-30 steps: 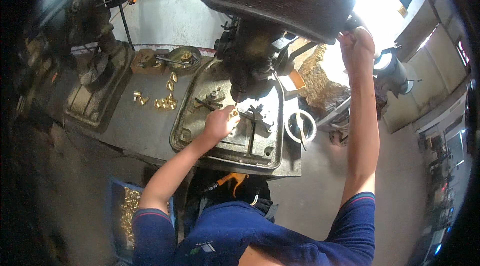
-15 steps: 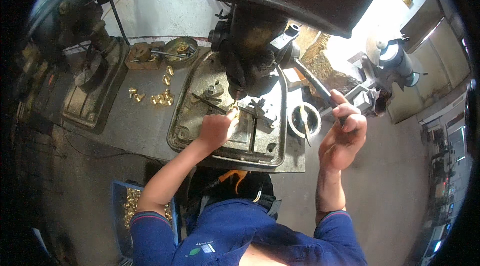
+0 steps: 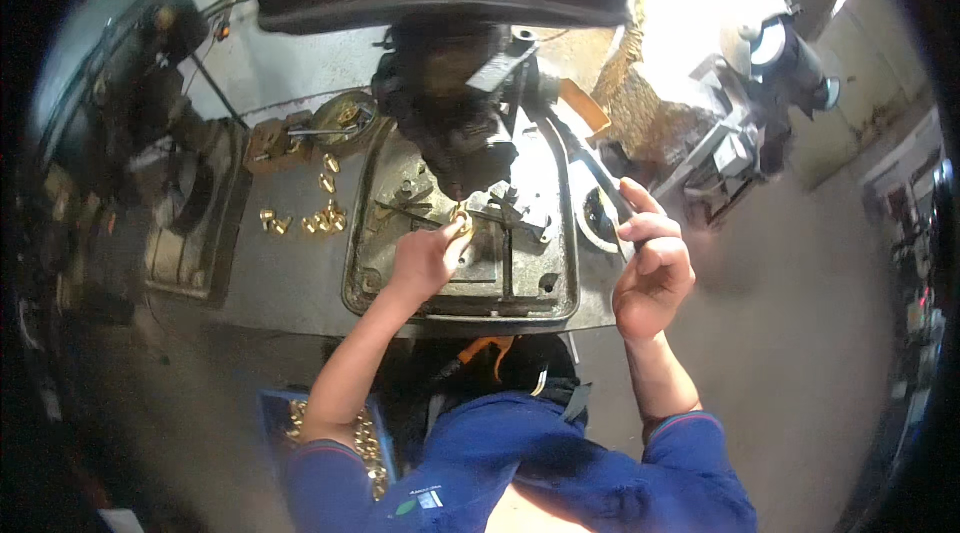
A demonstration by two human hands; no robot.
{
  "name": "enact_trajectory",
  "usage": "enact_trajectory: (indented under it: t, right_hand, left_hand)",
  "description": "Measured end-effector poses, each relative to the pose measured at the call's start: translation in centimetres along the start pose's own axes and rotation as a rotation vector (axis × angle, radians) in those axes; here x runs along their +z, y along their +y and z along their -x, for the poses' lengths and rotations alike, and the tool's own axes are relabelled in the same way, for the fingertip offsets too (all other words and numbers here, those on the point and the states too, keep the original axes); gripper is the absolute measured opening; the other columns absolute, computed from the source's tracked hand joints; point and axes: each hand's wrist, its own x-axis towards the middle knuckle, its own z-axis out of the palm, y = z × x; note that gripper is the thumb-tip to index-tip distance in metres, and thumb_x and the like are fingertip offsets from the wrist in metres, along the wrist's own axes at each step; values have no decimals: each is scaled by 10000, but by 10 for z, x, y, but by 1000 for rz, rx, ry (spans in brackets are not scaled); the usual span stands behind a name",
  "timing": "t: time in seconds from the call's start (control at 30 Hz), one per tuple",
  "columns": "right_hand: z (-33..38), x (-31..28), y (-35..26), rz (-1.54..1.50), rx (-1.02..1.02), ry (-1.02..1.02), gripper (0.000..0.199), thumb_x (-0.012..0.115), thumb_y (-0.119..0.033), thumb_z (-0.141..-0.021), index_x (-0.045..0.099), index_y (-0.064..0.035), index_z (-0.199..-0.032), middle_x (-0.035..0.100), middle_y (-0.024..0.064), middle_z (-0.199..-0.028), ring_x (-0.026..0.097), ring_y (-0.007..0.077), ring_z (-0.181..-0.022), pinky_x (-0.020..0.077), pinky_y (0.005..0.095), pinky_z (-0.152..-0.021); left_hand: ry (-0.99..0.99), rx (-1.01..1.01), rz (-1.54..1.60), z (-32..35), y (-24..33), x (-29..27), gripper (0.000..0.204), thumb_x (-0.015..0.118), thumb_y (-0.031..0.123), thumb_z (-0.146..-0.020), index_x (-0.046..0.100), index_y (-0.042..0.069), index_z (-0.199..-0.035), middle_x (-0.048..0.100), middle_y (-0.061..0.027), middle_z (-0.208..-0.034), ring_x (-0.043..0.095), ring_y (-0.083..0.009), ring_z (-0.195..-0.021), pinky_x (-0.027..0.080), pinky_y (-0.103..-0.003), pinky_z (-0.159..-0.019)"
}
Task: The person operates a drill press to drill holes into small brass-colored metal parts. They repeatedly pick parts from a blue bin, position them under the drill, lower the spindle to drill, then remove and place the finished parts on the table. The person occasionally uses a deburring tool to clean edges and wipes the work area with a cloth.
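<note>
My left hand (image 3: pixel 425 263) is closed, pinching a small brass fitting (image 3: pixel 462 222) under the drill press's chuck (image 3: pixel 457 176). The fitting sits low over the machine's base, with its lower part hidden by my fingers. A thin bit reaches down to its top; whether it is inside the fitting I cannot tell. On the right, my right hand (image 3: pixel 655 273) wraps its fingers around the end of the dark feed lever (image 3: pixel 598 171). Dark clamp bars (image 3: pixel 512 216) lie on the rimmed metal base (image 3: pixel 400 305) around the fitting.
Several brass fittings (image 3: pixel 328 221) lie on the bench left of the base. Behind them stand a block (image 3: pixel 266 146) and a round bowl (image 3: pixel 345 115). A white-rimmed pot (image 3: pixel 597 223) is beneath the lever. A blue crate (image 3: pixel 275 433) of brass pieces sits low at left.
My right hand and the feed lever have come inward, closer to the base. My left hand still holds the fitting under the chuck. The whole view has shifted, with the machine head appearing farther left.
</note>
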Motion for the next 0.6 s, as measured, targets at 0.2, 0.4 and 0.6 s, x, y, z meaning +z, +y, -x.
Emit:
enact_trajectory:
  t: [0.2,0.4,0.6]
  right_hand:
    - [16,-6,10,71,-22,-13,240,564,46,-482,454,-44,-675,638,142,-902,539,460,-1083,403,512,-903]
    - [30,-15,20,101,-29,-70,256,612,-25,-456,477,-78,-666,654,100,-938,537,444,-1103,403,468,-857]
    - [41,-17,31,120,-69,-74,281,603,-28,-468,488,-92,-716,668,83,-940,544,429,-1105,396,460,-828]
  left_hand:
    - [-149,-97,-64,-1,5,-12,329,670,205,-797,641,89,-1104,614,-191,-675,603,-343,-597,447,-389,-531]
    - [-177,-107,-44,-2,1,-11,405,710,167,-766,616,112,-1157,621,-177,-672,612,-298,-555,443,-343,-508]
    - [-169,-84,-67,-5,6,-13,409,721,168,-757,621,106,-1149,613,-164,-637,592,-259,-504,432,-330,-493]
